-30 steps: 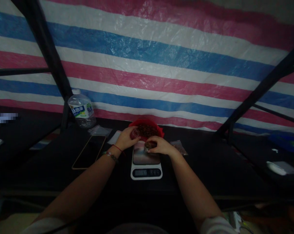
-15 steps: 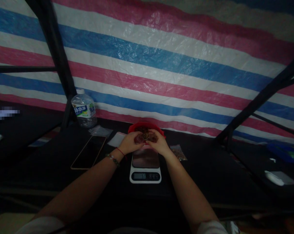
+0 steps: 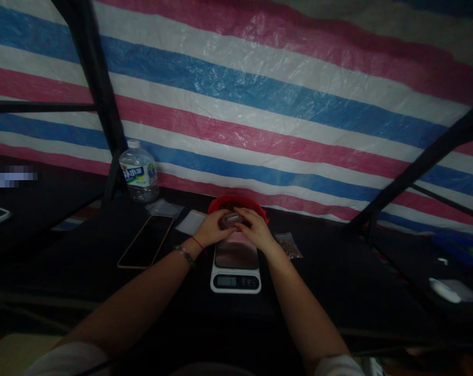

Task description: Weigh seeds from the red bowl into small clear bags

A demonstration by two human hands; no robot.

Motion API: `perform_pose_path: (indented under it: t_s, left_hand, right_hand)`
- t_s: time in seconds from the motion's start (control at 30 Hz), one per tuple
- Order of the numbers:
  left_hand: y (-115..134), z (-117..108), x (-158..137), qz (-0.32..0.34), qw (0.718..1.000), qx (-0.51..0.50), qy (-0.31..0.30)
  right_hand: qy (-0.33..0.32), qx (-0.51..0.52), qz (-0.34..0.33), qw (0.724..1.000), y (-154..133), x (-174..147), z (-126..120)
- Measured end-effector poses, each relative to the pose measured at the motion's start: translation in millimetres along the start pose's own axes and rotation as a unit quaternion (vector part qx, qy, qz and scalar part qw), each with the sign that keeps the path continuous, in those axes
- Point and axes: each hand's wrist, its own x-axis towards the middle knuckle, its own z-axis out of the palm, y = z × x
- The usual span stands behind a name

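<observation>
Left hand (image 3: pixel 213 228) and right hand (image 3: pixel 259 231) curl round a clear cup (image 3: pixel 232 220). From the scale (image 3: pixel 236 255), a pouch (image 3: pixel 288 247) at three o'clock is filled; flat bags (image 3: pixel 166 209) at ten appear unfilled.

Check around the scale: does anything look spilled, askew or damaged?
Nothing stands out. The scale shows no damage, the red bowl sits behind it, and the small filled bag lies to the right. I see no spill, though the dim picture could hide loose crumbs.
</observation>
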Motion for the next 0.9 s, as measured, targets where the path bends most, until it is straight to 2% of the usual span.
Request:
perform_pose_path:
  t_s: [0.23,0.33,0.4,0.47,0.57,0.73,0.8,0.9]
  left_hand:
    - [-0.7,-2.4,-0.2,0.007,1.000,-0.018,0.011]
    - [-8.1,-2.4,1.1,-0.013,0.995,-0.017,0.098]
    - [-12.1,-3.6,2.5,-0.040,0.985,-0.010,0.169]
    - [-13.6,-5.7,3.6,-0.063,0.975,-0.003,0.212]
    - [-12.5,-8.3,4.2,-0.074,0.973,0.005,0.217]
    - [-12.8,-8.0,3.8,-0.081,0.975,0.003,0.209]
    - [-14.6,-7.4,3.9,-0.083,0.974,0.000,0.209]
    - [-18.0,-6.5,4.0,-0.080,0.977,-0.003,0.199]
  right_hand:
    - [0.011,0.027,0.059,0.998,8.2,-7.2,-4.4]
    - [-0.014,0.008,0.062,0.998,5.5,-11.5,-7.2]
    - [-0.075,-0.018,0.061,0.995,2.3,-15.5,-7.0]
    - [-0.139,-0.046,0.071,0.987,-0.7,-19.7,-5.2]
    - [-0.175,-0.063,0.078,0.979,-1.5,-22.6,-3.8]
    - [-0.091,-0.032,0.059,0.994,14.2,-3.9,-9.6]
    - [-0.081,-0.055,0.056,0.994,25.3,11.5,-8.9]
    - [-0.136,-0.145,0.087,0.976,41.0,36.3,-0.2]
